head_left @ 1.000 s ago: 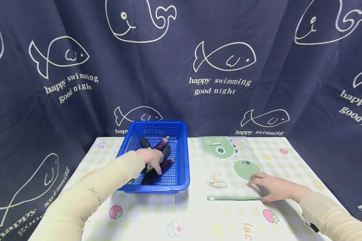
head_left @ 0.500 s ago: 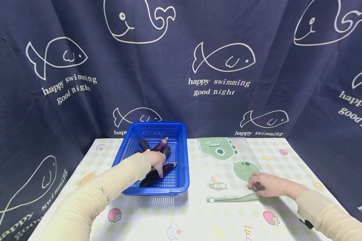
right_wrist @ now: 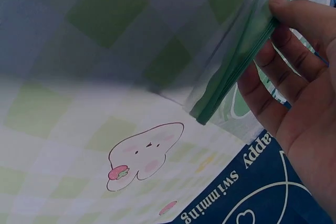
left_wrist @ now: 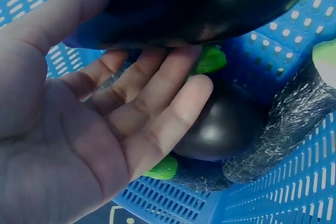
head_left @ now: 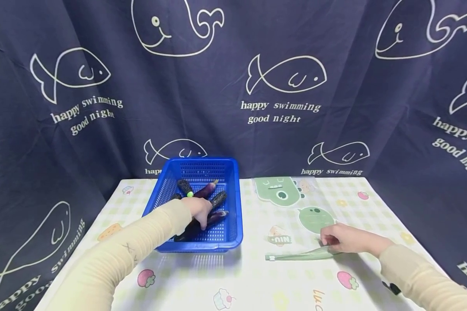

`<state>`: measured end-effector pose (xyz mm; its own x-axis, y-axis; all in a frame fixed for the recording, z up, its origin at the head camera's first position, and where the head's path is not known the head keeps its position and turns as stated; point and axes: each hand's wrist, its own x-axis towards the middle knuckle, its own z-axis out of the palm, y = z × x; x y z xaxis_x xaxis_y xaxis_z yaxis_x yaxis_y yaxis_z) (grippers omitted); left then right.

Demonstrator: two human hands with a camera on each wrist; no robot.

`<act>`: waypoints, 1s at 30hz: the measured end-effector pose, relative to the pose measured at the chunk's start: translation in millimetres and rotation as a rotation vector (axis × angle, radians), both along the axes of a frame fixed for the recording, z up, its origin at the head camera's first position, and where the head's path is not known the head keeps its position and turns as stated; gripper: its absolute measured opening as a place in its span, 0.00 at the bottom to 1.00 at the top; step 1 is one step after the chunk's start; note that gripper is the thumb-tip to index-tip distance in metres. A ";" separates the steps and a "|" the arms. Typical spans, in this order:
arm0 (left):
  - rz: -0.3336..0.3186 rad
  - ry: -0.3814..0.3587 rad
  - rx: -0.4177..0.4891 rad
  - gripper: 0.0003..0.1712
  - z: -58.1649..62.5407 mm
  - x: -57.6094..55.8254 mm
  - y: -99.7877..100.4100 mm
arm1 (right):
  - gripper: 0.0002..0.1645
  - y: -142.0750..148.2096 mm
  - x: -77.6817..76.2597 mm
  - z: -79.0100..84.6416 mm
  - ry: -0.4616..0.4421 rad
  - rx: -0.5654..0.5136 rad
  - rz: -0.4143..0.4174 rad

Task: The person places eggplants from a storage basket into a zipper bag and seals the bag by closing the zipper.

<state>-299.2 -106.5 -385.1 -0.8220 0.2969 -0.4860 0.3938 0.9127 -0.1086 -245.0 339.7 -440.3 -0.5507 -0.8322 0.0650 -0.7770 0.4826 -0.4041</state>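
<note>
My left hand [head_left: 199, 210] is in the blue basket [head_left: 239, 216], gripping a dark purple eggplant [left_wrist: 210, 9] between thumb and fingers. Under it in the left wrist view lie another glossy dark eggplant [left_wrist: 223, 121] and a dark, bumpy vegetable [left_wrist: 286, 127] with a pale green end. On the right, my right hand [head_left: 346, 238] pinches the green zip edge [right_wrist: 236, 69] of a clear zip bag [head_left: 317, 220] printed with green cartoon figures. That edge is raised a little at the hand, while the rest of the bag lies flat. The head view partly hides the left fingers.
A purple eggplant [head_left: 206, 190] and dark bumpy vegetables [head_left: 219, 199] lie farther back in the basket. The basket's walls stand upright around the left hand. A checked tablecloth [head_left: 187, 285] covers the table, and a dark blue curtain [head_left: 218, 121] hangs behind it.
My right hand has taken hold of the bag's zip edge and lifted it slightly. In the basket, my left hand has shifted slightly, and the eggplant by it has moved a little.
</note>
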 end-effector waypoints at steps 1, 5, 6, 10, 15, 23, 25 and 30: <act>-0.003 -0.003 0.003 0.17 0.0 -0.2 -0.7 | 0.17 -0.8 0.1 0.4 0.004 0.003 0.002; 0.005 -0.029 0.011 0.16 -0.2 -0.1 -2.7 | 0.17 -3.1 0.9 2.3 0.007 0.006 0.009; 0.013 -0.037 0.014 0.15 -0.4 0.1 -3.1 | 0.18 -3.4 0.9 2.6 0.006 0.009 0.007; 0.035 -0.071 0.060 0.13 -1.3 0.9 -4.0 | 0.18 -4.1 0.2 5.3 0.011 0.011 -0.002; 0.035 -0.051 0.079 0.15 -1.5 2.2 -4.3 | 0.20 -7.2 -1.8 10.4 0.061 -0.005 -0.002; 0.012 -0.018 -0.040 0.20 2.9 10.3 -1.7 | 0.19 -10.9 -2.5 17.7 0.109 -0.027 -0.009; 0.002 -0.022 -0.051 0.21 3.8 10.5 -2.5 | 0.20 -11.9 -2.0 20.1 0.120 -0.033 -0.024; -0.011 -0.049 0.007 0.24 1.9 3.7 -8.0 | 0.22 -14.0 -1.2 24.2 0.170 -0.039 -0.057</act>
